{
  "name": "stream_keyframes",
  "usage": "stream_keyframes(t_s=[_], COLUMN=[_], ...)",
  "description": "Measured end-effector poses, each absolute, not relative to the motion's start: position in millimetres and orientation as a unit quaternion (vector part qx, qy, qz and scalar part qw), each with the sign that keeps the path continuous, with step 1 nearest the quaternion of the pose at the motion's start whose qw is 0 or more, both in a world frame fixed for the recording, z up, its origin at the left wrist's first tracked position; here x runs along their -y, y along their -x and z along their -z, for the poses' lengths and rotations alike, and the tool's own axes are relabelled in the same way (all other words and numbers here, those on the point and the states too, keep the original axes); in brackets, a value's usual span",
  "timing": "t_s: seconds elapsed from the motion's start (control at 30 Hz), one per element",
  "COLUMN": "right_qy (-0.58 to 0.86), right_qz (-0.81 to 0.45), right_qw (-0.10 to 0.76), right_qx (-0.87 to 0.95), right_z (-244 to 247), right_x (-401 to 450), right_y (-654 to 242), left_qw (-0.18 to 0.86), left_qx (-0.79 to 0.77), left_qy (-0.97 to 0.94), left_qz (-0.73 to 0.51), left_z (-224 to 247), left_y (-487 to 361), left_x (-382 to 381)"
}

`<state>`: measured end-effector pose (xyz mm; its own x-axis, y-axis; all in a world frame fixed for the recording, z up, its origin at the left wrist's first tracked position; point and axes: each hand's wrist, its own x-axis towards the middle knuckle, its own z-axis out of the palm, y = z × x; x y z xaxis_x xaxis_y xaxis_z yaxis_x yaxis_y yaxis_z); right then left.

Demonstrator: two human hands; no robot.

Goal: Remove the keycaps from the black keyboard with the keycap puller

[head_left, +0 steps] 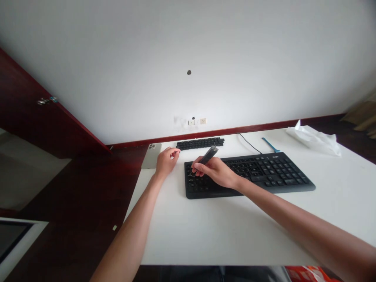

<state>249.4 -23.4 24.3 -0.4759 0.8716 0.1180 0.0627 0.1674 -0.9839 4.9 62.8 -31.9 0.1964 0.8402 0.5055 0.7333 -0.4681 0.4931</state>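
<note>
Grip: left hand (167, 162) was loosely curled, just beside silver smartphone (151, 155) on white desk (205, 235); row of black keycaps (199, 143) lay beyond. Right hand (214, 172) was closed on slim black tool (207, 155), tip over left keys of black keyboard (249, 172).

Two bare arms are stretched out forward, away from the body. The left arm (132, 231) is held at a slant, and the left hand (167, 162) is bent a little at the wrist, with its fingers (175, 153) curled loosely down. The right arm (305, 219) is laid out long from the lower right side. The right hand (213, 172) is turned in toward the left hand, and its fingertips (197, 168) are pinched tightly together. The two hands are kept near each other but are not touching.
</note>
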Motion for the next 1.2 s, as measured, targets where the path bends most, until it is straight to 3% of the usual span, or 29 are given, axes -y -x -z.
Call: stream_keyframes(t_s=[0.2, 0.67, 1.0, 1.2], right_qy=[0.380, 0.345, 0.395, 0.401], right_qz=[-0.506, -0.511, -0.458, -0.478], right_qw=[0.397, 0.337, 0.369, 0.413], right_qx=[0.665, 0.712, 0.706, 0.664], right_z=[-7.3, 2.6, 3.5, 4.3], right_x=[26.0, 27.7, 19.9, 14.5], right_y=[-269.0, -279.0, -286.1, -286.6], left_qw=[0.101, 0.109, 0.258, 0.179], left_qx=[-0.498, -0.536, -0.415, -0.456], left_qy=[-0.775, -0.762, -0.859, -0.855], left_qz=[-0.375, -0.345, -0.153, -0.173], left_z=[33.6, 19.0, -22.0, -17.1], left_y=[-4.1, 1.5, -34.0, -55.7], left_x=[-63.0, -51.6, -7.3, 54.3])
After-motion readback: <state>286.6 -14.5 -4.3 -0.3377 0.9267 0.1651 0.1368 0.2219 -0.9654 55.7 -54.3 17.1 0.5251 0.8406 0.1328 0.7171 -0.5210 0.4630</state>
